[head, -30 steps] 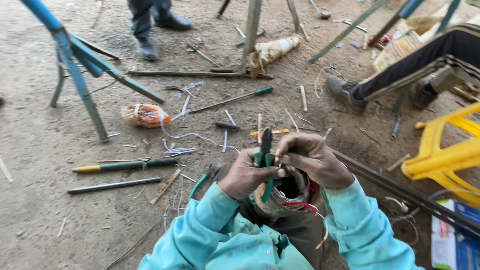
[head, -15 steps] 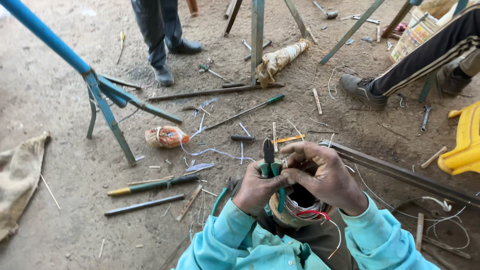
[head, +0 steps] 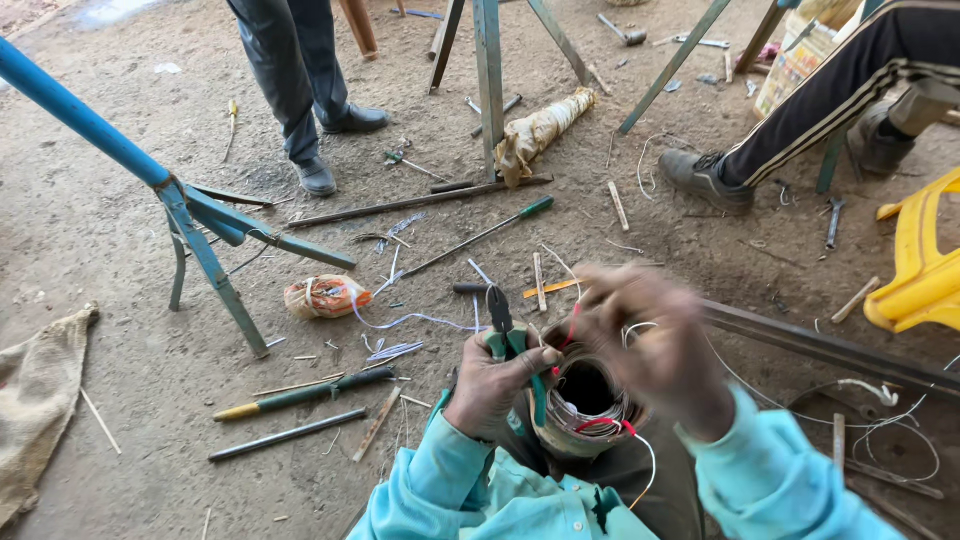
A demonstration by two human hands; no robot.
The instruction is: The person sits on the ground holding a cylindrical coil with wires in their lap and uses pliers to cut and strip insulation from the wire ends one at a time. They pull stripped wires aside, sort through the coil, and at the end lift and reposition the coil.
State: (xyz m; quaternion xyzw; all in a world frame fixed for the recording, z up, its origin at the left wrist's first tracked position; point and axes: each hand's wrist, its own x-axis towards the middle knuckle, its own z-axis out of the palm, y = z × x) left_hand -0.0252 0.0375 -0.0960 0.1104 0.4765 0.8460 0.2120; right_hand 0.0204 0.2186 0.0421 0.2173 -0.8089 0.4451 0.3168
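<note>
Where the dirt floor runs to the 9 o'clock edge lies a crumpled cloth [head: 40, 400]; a blue metal frame [head: 190, 215] slants from 10 o'clock toward centre. Two long tools, a green-handled rod [head: 305, 393] and a plain grey rod [head: 288, 434], lie side by side at 8 o'clock. An orange wrapped bundle [head: 325, 296] sits just left of centre. At 11 o'clock stand another person's dark trousers and shoes [head: 315, 178].

Left hand [head: 493, 385], at 6 o'clock: fingers curled tight around green-handled pliers [head: 505, 330], nose pointing up toward 12 o'clock, handles pressed against the wound wire coil [head: 585, 405]. Coil sits in the lap between both hands, dark hollow centre facing up, red and white leads trailing off it.

Right hand [head: 655, 345], just right of the coil, is motion-blurred; it touches the coil's rim, but finger state cannot be determined.

A seated person's dark striped trouser leg [head: 820, 100] is at 1 o'clock; a yellow plastic chair [head: 920, 265] at 3 o'clock.
</note>
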